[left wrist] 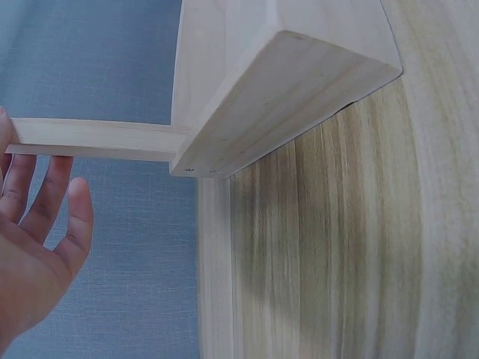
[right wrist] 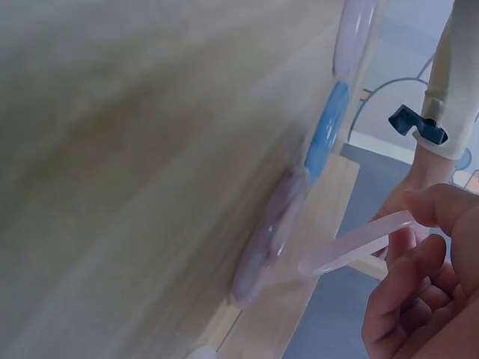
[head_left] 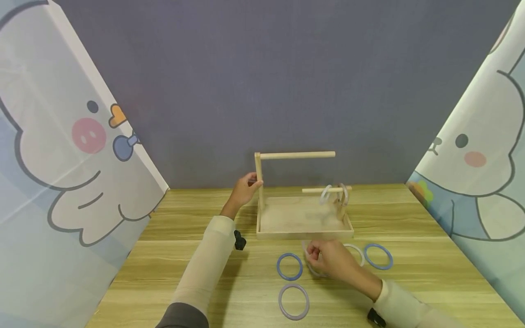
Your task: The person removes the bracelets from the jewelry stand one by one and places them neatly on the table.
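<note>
A light wooden rack (head_left: 305, 236) with a tray base and two bars stands at the back of the table. My left hand (head_left: 243, 191) grips its taller left post (head_left: 259, 175), thumb on one side and fingers on the other. In front of the tray, my right hand (head_left: 334, 259) pinches a pale pink bangle (right wrist: 355, 243) between thumb and index finger, tilted above the table. Below it lies a mauve bangle (right wrist: 269, 235), partly hidden by the hand in the head view. A white bangle (head_left: 325, 194) and a brownish bangle (head_left: 345, 195) hang on the lower bar (head_left: 313, 190).
Left of my right hand lie a blue bangle (head_left: 289, 267) and a lilac bangle (head_left: 293, 301). To its right are a white bangle (head_left: 360, 253) and another blue bangle (head_left: 378, 256). The upper bar (head_left: 299, 155) juts rightward. A grey panel (head_left: 287, 91) stands behind the table.
</note>
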Demonstrator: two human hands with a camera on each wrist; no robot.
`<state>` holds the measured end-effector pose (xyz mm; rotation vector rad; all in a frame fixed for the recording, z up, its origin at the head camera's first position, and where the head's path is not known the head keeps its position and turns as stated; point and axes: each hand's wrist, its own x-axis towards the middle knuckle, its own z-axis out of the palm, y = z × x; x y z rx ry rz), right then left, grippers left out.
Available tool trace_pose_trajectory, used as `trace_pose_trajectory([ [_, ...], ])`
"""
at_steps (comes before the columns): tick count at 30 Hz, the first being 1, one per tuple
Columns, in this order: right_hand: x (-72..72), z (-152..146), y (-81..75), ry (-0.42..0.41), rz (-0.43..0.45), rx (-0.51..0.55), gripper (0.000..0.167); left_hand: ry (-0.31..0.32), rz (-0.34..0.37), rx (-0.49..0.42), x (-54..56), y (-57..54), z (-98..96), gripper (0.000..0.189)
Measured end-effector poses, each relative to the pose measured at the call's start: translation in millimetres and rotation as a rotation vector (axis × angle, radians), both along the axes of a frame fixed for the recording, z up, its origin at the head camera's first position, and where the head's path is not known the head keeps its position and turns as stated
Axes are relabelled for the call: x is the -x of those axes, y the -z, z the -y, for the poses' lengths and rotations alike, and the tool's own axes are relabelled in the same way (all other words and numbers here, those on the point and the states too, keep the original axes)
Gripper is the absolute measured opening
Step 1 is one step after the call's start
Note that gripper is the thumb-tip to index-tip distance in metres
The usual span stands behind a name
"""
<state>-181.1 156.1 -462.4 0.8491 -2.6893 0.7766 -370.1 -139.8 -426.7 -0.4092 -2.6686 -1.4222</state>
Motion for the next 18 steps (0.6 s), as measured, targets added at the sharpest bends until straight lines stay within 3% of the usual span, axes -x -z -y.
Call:
trace_pose_trajectory([
  [8,-9.5,-1,4.2,-0.048,0.038,-0.044,0.012,0.004,0.003,0.013,0.5,1.9,1.8,0.046],
  [18,-22.9,-4,10.4,-0.088,-0.018,-0.088,0.030,0.009,-0.004,0.007,1.0,1.0,1.0,0.043],
])
